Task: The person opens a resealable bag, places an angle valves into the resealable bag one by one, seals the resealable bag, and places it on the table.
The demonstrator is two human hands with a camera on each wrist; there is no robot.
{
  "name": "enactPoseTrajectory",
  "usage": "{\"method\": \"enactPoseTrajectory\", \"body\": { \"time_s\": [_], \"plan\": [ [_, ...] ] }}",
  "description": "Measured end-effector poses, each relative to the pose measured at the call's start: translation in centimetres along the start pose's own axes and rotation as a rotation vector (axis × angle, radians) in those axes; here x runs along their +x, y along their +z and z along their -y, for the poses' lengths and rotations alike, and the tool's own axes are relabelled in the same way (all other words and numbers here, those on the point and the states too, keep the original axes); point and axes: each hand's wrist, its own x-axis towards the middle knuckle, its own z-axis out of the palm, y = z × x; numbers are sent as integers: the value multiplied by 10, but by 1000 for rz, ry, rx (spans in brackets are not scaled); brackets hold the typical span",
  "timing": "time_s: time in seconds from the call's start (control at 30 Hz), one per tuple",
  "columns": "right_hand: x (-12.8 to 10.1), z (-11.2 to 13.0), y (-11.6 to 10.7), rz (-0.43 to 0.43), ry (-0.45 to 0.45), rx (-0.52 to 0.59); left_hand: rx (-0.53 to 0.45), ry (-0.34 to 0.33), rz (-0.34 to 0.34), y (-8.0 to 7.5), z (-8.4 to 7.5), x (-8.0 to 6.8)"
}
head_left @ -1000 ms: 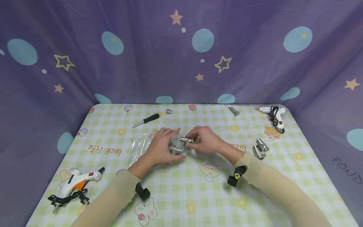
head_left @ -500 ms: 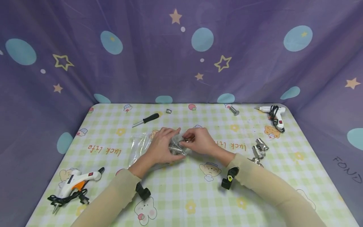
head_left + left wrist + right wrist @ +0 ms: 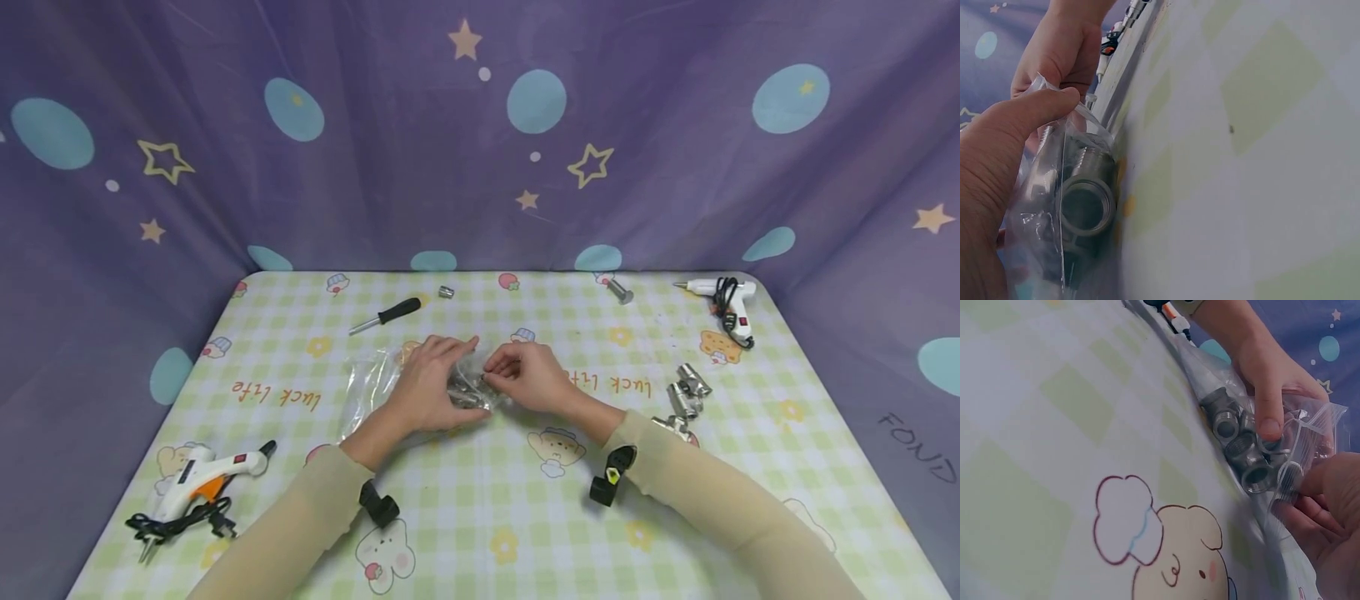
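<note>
A clear plastic bag (image 3: 369, 385) lies at the table's middle with several threaded metal fittings (image 3: 465, 390) inside it. My left hand (image 3: 429, 385) grips the bag's mouth, thumb pinching the film (image 3: 1041, 212) over a fitting (image 3: 1088, 203). My right hand (image 3: 525, 373) meets it from the right, with its fingertips at the bag's opening. In the right wrist view those fingers (image 3: 1329, 500) pinch one fitting (image 3: 1288, 481) next to the fittings (image 3: 1241, 447) lying in the bag. The left hand's thumb (image 3: 1267, 419) presses on the bag.
A pile of loose fittings (image 3: 687, 390) lies right of my right forearm. At the back are a screwdriver (image 3: 386, 315), a small nut (image 3: 446, 292), a metal piece (image 3: 619, 292) and a white glue gun (image 3: 723, 300). Another glue gun (image 3: 197, 485) lies front left.
My right hand has moved left, carrying its fitting from just outside the bag to the bag's mouth. The left hand has kept its hold.
</note>
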Motion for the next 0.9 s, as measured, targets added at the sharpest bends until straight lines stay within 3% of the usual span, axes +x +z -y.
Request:
{"method": "enactPoseTrajectory", "body": {
  "time_s": [0.27, 0.57, 0.9],
  "plan": [
    [0, 0, -1, 20, -52, -90, 2, 4, -10, -1, -1, 0],
    [0, 2, -10, 11, -69, -107, 4, 19, -27, 0, 1, -1],
    [-5, 7, -45, 35, -55, -114, 21, 15, -17, -1, 0, 0]
  ]
}}
